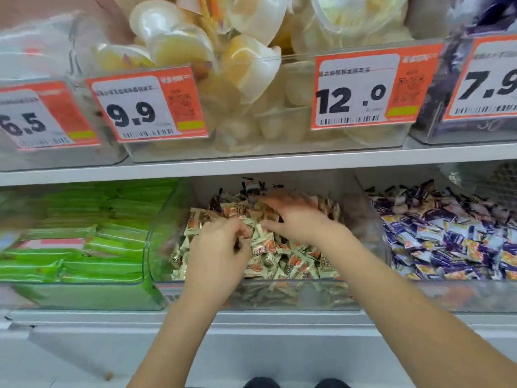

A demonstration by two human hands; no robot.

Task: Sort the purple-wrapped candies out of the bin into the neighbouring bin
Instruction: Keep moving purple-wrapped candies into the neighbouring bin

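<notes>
I see the middle clear bin (156,247) heaped with cream-and-orange wrapped candies (282,259). Just right of it, touching, the neighbouring bin (375,208) holds a loose pile of purple-wrapped candies (447,236).

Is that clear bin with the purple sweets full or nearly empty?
Full: purple-wrapped candies are heaped across the clear plastic bin, hiding its floor.

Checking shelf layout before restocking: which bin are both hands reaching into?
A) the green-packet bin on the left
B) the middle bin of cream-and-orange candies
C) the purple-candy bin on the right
B: the left hand and right hand are both in the middle bin.
</notes>
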